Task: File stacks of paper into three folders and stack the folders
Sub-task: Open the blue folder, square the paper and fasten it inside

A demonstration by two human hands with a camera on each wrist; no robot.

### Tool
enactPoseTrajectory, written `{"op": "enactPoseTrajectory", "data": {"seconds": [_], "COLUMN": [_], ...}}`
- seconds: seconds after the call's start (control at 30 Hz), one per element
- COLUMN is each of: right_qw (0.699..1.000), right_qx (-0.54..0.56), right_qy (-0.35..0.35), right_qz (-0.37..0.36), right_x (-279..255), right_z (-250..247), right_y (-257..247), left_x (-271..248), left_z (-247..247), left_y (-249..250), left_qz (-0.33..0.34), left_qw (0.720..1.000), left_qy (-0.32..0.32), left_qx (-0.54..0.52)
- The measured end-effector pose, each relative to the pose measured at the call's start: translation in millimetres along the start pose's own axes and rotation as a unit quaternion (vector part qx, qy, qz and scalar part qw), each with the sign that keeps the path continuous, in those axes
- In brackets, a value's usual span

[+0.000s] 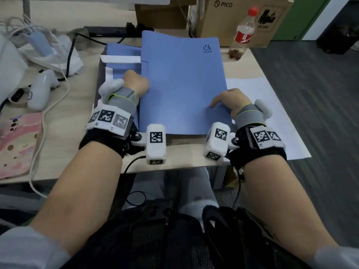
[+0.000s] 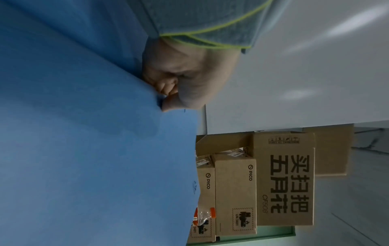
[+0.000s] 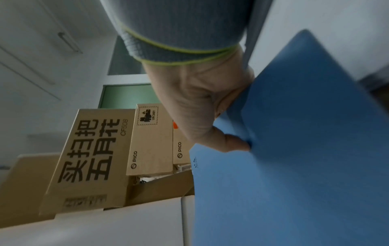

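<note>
Both hands are pinching the closed blue folder point(image 1: 182, 84), left hand point(image 1: 136, 83) and right hand point(image 1: 228, 100) gripping opposite edges, carrying it left to square onto the folder stack point(image 1: 124, 55).

Desk items: plastic bottle point(image 1: 244, 32), red cap, far right; cardboard boxes point(image 1: 240, 18) behind; white controller point(image 1: 43, 87), cables point(image 1: 48, 105), pink pad point(image 1: 18, 144) left.

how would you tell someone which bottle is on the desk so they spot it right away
Start at the wooden desk and go to its far right corner, just past the big blue folder that both hands hold. The bottle stands upright there, in front of a cardboard PICO box. It is clear plastic with a red cap and red label, the only bottle there.
</note>
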State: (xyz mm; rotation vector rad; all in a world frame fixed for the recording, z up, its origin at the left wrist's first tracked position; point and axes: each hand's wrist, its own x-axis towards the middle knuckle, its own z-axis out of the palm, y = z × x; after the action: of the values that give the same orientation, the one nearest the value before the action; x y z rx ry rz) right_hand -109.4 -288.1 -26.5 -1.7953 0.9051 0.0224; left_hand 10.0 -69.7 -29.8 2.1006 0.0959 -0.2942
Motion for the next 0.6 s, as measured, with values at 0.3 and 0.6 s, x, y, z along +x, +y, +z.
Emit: {"op": "enactPoseTrajectory", "data": {"seconds": [0.3, 0.6], "right_qw": [0.971, 0.970], "right_qx": [0.229, 0.229], "right_qy": [-0.051, -0.046], "right_qz": [-0.035, -0.062], "right_x": [-3.0, -0.3], "right_z": [4.2, 13.5], "right_y": [-10.6, -6.9], "left_x": [-17.5, -37.0], "left_z": [-15.7, -58.7], "left_y": [-11.7, 11.2], "left_qz": [0.035, 0.188], "left_qw": [0.999, 0.950], "left_qy": [-0.030, 0.208], "left_qx": [0.011, 0.139]}}
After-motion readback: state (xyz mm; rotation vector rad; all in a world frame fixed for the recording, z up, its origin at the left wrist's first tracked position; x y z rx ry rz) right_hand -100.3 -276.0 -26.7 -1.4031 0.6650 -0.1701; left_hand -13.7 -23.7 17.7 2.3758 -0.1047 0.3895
